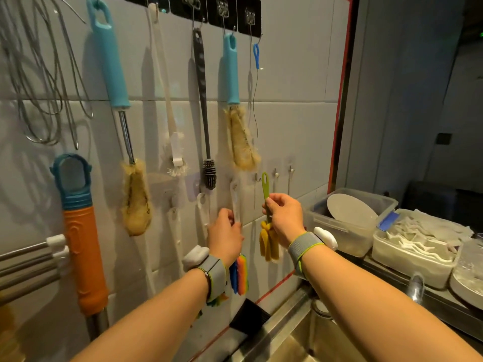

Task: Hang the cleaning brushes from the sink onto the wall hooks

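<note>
My right hand (285, 215) grips a small green-handled brush (265, 184) with a yellow sponge head (268, 244); the loop at its handle's top sits just right of a small wall hook (258, 177). My left hand (226, 236) holds the white handle (235, 199) of a brush with a rainbow sponge head (240, 274), its top up at the lower row of hooks. Two free small hooks (276, 175) are to the right. The steel sink (300, 338) lies below right.
Larger brushes hang from the upper hooks: two blue-handled bristle brushes (231, 74), a black silicone brush (209, 173), a white one (177, 152). An orange-and-teal mop handle (83, 246) hangs left. Clear plastic bins (350, 218) with a plate and cutlery stand on the right shelf.
</note>
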`<state>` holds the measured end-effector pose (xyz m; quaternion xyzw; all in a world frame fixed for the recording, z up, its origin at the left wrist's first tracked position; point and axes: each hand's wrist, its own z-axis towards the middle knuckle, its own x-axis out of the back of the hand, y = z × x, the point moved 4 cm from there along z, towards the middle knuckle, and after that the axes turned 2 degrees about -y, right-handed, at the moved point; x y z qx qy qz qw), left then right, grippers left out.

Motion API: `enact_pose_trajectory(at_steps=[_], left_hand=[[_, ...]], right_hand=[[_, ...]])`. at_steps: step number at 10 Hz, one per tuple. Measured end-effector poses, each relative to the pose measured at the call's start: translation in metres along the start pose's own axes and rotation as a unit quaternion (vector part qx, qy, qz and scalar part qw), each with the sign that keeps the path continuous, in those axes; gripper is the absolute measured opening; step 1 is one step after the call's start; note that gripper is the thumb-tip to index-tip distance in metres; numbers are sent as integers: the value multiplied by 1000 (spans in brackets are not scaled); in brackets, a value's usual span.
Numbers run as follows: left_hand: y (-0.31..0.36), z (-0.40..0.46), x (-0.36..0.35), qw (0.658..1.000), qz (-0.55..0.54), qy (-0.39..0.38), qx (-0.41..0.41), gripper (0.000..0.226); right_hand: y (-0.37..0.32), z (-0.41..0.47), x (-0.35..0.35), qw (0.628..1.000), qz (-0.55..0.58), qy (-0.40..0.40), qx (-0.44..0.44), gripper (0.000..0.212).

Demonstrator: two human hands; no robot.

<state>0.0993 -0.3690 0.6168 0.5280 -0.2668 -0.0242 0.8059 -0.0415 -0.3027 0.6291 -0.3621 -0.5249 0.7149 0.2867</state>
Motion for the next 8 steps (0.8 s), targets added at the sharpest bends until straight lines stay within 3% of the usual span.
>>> enact_pose_trajectory(at_steps=[2, 4, 5, 7, 8], left_hand=[[-13, -2, -5, 1000, -1, 19, -3, 11], [-10, -15, 6, 989, 121, 73, -47, 9], [-10, -20, 1, 974, 204, 13, -96, 9], [-3, -39, -10, 890, 402, -54, -210, 30], [-9, -47, -15, 869, 434, -63, -229, 40]], right_hand=[[-1, 12, -2, 1000, -11, -7, -4, 10], [4, 11, -5, 999, -23, -31, -12, 11], [9, 9, -6, 999, -27, -38, -15, 10], [23, 11, -6, 998, -21, -47, -31, 11], [30, 11, 0, 998, -55, -30, -9, 12]])
